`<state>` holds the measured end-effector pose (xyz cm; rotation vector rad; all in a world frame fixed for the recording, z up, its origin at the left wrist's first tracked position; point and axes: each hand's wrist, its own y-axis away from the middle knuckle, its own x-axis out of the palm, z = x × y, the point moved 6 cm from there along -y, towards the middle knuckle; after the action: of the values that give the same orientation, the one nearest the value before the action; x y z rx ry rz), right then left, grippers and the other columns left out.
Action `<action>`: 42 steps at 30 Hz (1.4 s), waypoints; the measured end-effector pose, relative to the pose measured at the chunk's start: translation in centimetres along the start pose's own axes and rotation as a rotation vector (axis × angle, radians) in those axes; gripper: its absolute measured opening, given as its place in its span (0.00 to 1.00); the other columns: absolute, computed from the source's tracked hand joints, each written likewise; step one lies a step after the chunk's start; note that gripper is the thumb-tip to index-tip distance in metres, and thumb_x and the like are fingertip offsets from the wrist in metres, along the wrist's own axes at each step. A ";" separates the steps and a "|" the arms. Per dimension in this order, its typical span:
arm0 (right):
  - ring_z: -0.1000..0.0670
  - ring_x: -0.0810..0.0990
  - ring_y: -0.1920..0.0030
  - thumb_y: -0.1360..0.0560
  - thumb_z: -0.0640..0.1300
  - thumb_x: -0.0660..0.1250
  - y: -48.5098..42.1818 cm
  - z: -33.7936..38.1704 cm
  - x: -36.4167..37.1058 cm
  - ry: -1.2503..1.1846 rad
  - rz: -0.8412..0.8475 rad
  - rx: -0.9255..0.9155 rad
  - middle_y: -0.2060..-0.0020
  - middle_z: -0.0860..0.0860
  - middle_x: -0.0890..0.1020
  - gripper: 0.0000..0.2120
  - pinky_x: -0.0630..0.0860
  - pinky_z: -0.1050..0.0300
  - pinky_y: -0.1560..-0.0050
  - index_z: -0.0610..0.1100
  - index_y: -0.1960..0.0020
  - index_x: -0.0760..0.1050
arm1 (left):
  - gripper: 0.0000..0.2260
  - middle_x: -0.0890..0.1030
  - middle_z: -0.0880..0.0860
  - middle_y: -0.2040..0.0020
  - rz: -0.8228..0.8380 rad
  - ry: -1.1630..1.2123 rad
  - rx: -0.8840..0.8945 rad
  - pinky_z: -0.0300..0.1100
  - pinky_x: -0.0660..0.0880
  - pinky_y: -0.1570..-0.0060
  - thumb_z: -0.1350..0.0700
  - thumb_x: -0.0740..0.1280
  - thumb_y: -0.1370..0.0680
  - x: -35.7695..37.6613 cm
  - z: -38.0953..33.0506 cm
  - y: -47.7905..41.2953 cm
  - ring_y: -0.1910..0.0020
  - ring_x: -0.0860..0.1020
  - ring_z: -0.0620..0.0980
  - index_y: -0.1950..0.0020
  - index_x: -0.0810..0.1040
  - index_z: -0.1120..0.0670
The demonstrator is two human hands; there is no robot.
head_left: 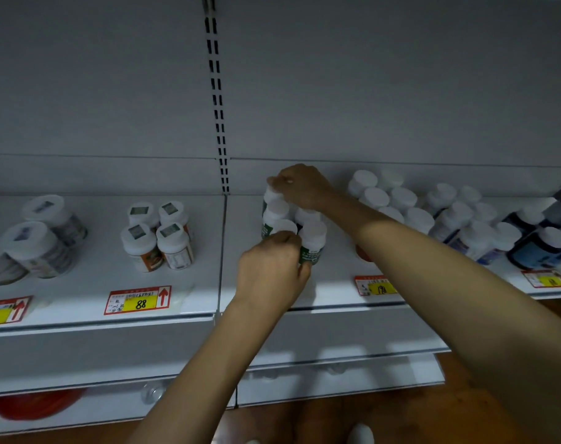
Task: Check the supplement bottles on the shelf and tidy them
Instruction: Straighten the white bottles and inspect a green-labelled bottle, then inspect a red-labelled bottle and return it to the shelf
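Nearest the camera, the left hand has its fingers curled round the front bottle of the green-label bottles; the hand hides most of that one, so only its white cap shows. The whole cluster stands upright near the middle of the shelf, caps up, packed touching each other in two short rows. Further back, the right hand reaches over the top and pinches the cap of the back bottle, right by the rear panel. So the group sits squeezed between both hands, left nearer the front row and right covering the rear. My guess is it's about squaring up the rows front to back. The orange-label bottles are well off to the left, and the white-capped bottles sit just beside the right forearm, easy to bump
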<state>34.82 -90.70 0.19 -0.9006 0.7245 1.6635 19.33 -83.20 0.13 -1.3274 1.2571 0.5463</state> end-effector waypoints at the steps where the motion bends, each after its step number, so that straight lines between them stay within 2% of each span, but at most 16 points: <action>1: 0.50 0.77 0.52 0.20 0.53 0.61 0.6 0.1 -0.4 -0.027 -0.020 -0.021 0.53 0.48 0.82 0.16 0.71 0.56 0.51 0.43 0.56 0.79 | 0.14 0.76 0.52 0.72 0.000 -0.012 0.003 0.34 0.62 0.76 0.53 0.79 0.40 -0.1 -0.1 -0.1 0.77 0.75 0.53 0.68 0.76 0.55; 3: 0.51 0.77 0.44 0.21 0.51 0.63 2.8 0.4 -1.6 -0.128 -0.131 -0.088 0.44 0.49 0.81 0.12 0.72 0.56 0.43 0.44 0.46 0.80 | 0.14 0.76 0.53 0.72 0.009 -0.043 0.018 0.34 0.62 0.75 0.52 0.79 0.40 -0.1 -0.2 -0.5 0.76 0.75 0.54 0.69 0.77 0.56; 7: 0.53 0.79 0.50 0.22 0.42 0.65 9.6 -0.5 -4.1 -0.219 -0.326 -0.220 0.51 0.50 0.83 0.07 0.73 0.60 0.48 0.43 0.49 0.81 | 0.10 0.81 0.56 0.59 -0.006 0.022 -0.005 0.43 0.72 0.70 0.51 0.75 0.32 -0.4 -0.9 -1.6 0.61 0.79 0.59 0.59 0.82 0.57; 9: 0.56 0.78 0.53 0.25 0.40 0.66 13.0 -2.9 -6.7 -0.227 -0.532 -0.243 0.55 0.52 0.82 0.06 0.73 0.63 0.51 0.43 0.51 0.81 | 0.10 0.82 0.55 0.56 -0.092 0.052 -0.019 0.42 0.73 0.68 0.51 0.75 0.31 -1.2 -2.2 -1.9 0.58 0.79 0.58 0.56 0.82 0.56; 10: 0.55 0.78 0.54 0.25 0.40 0.66 14.5 -4.7 -8.1 -0.226 -0.657 -0.241 0.55 0.52 0.81 0.06 0.74 0.62 0.50 0.43 0.51 0.81 | 0.10 0.82 0.54 0.53 -0.098 0.084 -0.026 0.43 0.74 0.65 0.50 0.73 0.29 -1.1 -3.1 -2.1 0.55 0.79 0.57 0.53 0.82 0.55; 12: 0.48 0.79 0.48 0.25 0.43 0.65 16.6 -9.1 -10.3 -0.175 -0.823 -0.200 0.50 0.48 0.81 0.11 0.76 0.51 0.45 0.42 0.45 0.80 | 0.12 0.81 0.52 0.47 -0.059 0.167 -0.018 0.45 0.75 0.58 0.48 0.68 0.26 -0.5 -5.4 -2.4 0.48 0.78 0.55 0.48 0.81 0.53; 15: 0.41 0.69 0.32 0.25 0.51 0.66 16.6 -15.3 -10.4 -0.009 -0.664 -0.050 0.33 0.41 0.73 0.28 0.69 0.44 0.34 0.45 0.28 0.67 | 0.13 0.81 0.50 0.47 -0.041 0.283 0.004 0.46 0.77 0.57 0.45 0.63 0.25 0.8 -9.0 -2.1 0.48 0.79 0.53 0.48 0.81 0.51; 18: 0.40 0.66 0.29 0.28 0.63 0.60 15.9 -18.7 -7.8 0.093 -0.397 0.052 0.30 0.41 0.69 0.35 0.68 0.45 0.34 0.52 0.24 0.59 | 0.11 0.81 0.48 0.50 -0.034 0.368 -0.014 0.46 0.77 0.59 0.45 0.62 0.24 1.9 -11.9 -1.6 0.51 0.78 0.49 0.51 0.80 0.50; 23: 0.45 0.71 0.32 0.26 0.46 0.69 16.4 -20.2 -5.2 -0.235 -0.351 -0.016 0.30 0.45 0.70 0.32 0.71 0.49 0.36 0.50 0.25 0.60 | 0.10 0.81 0.46 0.51 -0.043 0.393 -0.079 0.46 0.76 0.58 0.47 0.63 0.24 3.2 -14.8 -1.0 0.52 0.78 0.47 0.51 0.81 0.49; 30: 0.44 0.74 0.39 0.23 0.48 0.67 17.5 -19.9 -5.6 -0.228 -0.326 -0.053 0.37 0.45 0.72 0.30 0.73 0.46 0.42 0.56 0.25 0.59 | 0.09 0.80 0.45 0.46 0.061 0.424 -0.206 0.42 0.73 0.57 0.49 0.68 0.24 5.9 -18.0 -0.2 0.48 0.77 0.45 0.46 0.80 0.48; 32: 0.46 0.76 0.42 0.23 0.51 0.65 17.4 -19.7 -5.5 -0.214 -0.300 -0.063 0.39 0.47 0.74 0.25 0.73 0.45 0.42 0.59 0.28 0.62 | 0.08 0.81 0.44 0.47 0.085 0.430 -0.232 0.42 0.74 0.56 0.48 0.68 0.24 6.5 -18.6 -0.1 0.50 0.77 0.45 0.46 0.80 0.47; 34: 0.50 0.80 0.49 0.25 0.65 0.59 17.3 -19.5 -5.8 -0.080 -0.307 -0.054 0.48 0.53 0.81 0.18 0.75 0.43 0.42 0.59 0.39 0.71 | 0.08 0.81 0.43 0.48 0.084 0.445 -0.259 0.41 0.75 0.56 0.49 0.69 0.25 6.8 -19.0 0.0 0.51 0.77 0.43 0.47 0.80 0.46; 35: 0.51 0.81 0.51 0.26 0.70 0.57 17.2 -19.5 -5.8 -0.044 -0.310 -0.060 0.52 0.54 0.82 0.20 0.75 0.43 0.43 0.59 0.43 0.73 | 0.07 0.81 0.43 0.48 0.077 0.457 -0.276 0.41 0.75 0.56 0.49 0.69 0.25 7.0 -19.1 0.0 0.52 0.77 0.42 0.47 0.80 0.45; 37: 0.51 0.80 0.50 0.24 0.64 0.59 17.5 -19.0 -5.9 -0.003 -0.287 -0.104 0.47 0.53 0.80 0.17 0.75 0.45 0.43 0.60 0.38 0.71 | 0.07 0.81 0.43 0.48 0.077 0.478 -0.300 0.42 0.76 0.56 0.49 0.69 0.25 7.3 -19.2 0.1 0.53 0.77 0.41 0.47 0.80 0.45; 39: 0.47 0.76 0.44 0.22 0.49 0.63 17.6 -18.7 -5.8 -0.073 -0.241 -0.104 0.39 0.47 0.73 0.25 0.74 0.47 0.43 0.57 0.27 0.61 | 0.09 0.81 0.43 0.48 0.103 0.477 -0.306 0.44 0.76 0.54 0.49 0.69 0.25 7.6 -19.2 0.4 0.52 0.77 0.43 0.46 0.80 0.46; 42: 0.44 0.77 0.41 0.25 0.49 0.67 18.1 -19.2 -7.1 -0.229 -0.286 0.043 0.38 0.46 0.74 0.29 0.74 0.50 0.44 0.57 0.27 0.60 | 0.12 0.78 0.46 0.45 0.075 0.507 -0.344 0.46 0.76 0.51 0.50 0.70 0.25 7.5 -18.1 0.7 0.48 0.77 0.46 0.43 0.77 0.48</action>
<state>22.34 -114.68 -3.57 -0.7307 0.4510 1.4608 14.64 -102.06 -2.78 -1.7869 1.6823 0.5099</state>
